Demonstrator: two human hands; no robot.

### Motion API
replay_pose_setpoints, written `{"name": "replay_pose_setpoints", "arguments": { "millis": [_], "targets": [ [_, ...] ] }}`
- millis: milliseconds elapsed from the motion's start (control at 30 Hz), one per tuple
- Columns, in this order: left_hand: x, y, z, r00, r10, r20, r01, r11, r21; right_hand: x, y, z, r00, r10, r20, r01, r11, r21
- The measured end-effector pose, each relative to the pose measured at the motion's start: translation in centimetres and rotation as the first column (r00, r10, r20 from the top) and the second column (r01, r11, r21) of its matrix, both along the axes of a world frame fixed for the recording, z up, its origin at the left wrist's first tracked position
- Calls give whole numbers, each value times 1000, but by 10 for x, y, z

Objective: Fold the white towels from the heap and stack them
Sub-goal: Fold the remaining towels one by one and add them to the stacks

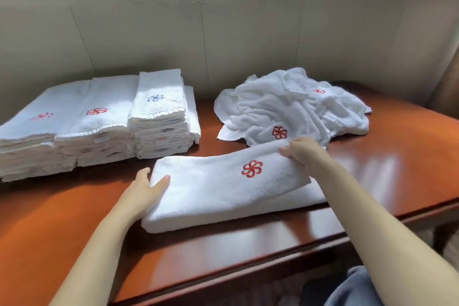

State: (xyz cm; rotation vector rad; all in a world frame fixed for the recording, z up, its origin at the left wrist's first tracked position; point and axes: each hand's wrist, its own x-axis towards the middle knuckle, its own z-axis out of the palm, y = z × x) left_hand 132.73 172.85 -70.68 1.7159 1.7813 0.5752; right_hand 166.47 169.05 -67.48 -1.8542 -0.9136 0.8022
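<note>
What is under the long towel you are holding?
Under the long folded white towel shows only the shiny reddish-brown wooden table. The left hand slips fingers beneath its end; the right hand pinches the far edge. Anything flat beneath stays covered.

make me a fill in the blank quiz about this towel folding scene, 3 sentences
1. The emblem on the towel being folded is coloured ____.
2. The emblem on top of the tallest folded stack is coloured ____.
3. The unfolded heap lies on the wooden table to the ____ of the folded stacks, seen from the person.

Missing words: red; blue; right
</note>
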Motion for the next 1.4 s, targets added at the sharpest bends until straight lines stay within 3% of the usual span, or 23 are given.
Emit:
{"name": "replay_pose_setpoints", "arguments": {
  "millis": [133, 400, 500, 567, 633, 700, 800, 867, 967, 1167, 1300, 1400],
  "targets": [
    [13, 1, -4, 997, 17, 72, -11, 996, -91, 38, -21, 2, 921, -5, 390, 47, 994, -97],
    [40, 0, -4, 999, -44, 27, 46, 995, -93, 60, -34, -22, 811, -8, 585, 149, 970, -194],
    [33, 6, 3, 997, -16, 70, 19, 999, -34, 58, -31, -21, 856, 42, 515, 57, 983, -175],
    [14, 14, 10, 999, 39, -30, -38, 999, 21, 47, -30, -20, 942, 135, 306, -93, 984, -150],
    [-10, 22, 15, 982, 104, -158, -101, 994, 27, 29, -27, -24, 956, 233, 180, -205, 965, -161],
    [-27, 25, 14, 954, 165, -248, -168, 986, 9, 13, -21, -27, 919, 286, 272, -246, 954, -172],
    [-32, 25, 8, 944, 169, -282, -179, 984, -9, 1, -14, -26, 851, 239, 468, -217, 971, -102],
    [-27, 25, 5, 945, 158, -285, -165, 986, 0, 1, -12, -25, 889, 201, 412, -206, 978, -32],
    [-21, 25, 1, 936, 156, -315, -158, 987, 21, 3, -12, -27, 913, 192, 359, -173, 981, -85],
    [-15, 22, -2, 942, 135, -306, -147, 989, -15, -3, -14, -31, 806, 188, 562, -102, 978, -180],
    [-16, 17, -1, 946, 126, -300, -140, 990, -25, -11, -17, -34, 798, 178, 576, -52, 972, -229],
    [-23, 15, 6, 990, 47, -136, -66, 988, -140, -16, -14, -35, 781, 173, 600, -25, 969, -246]
  ]
}}
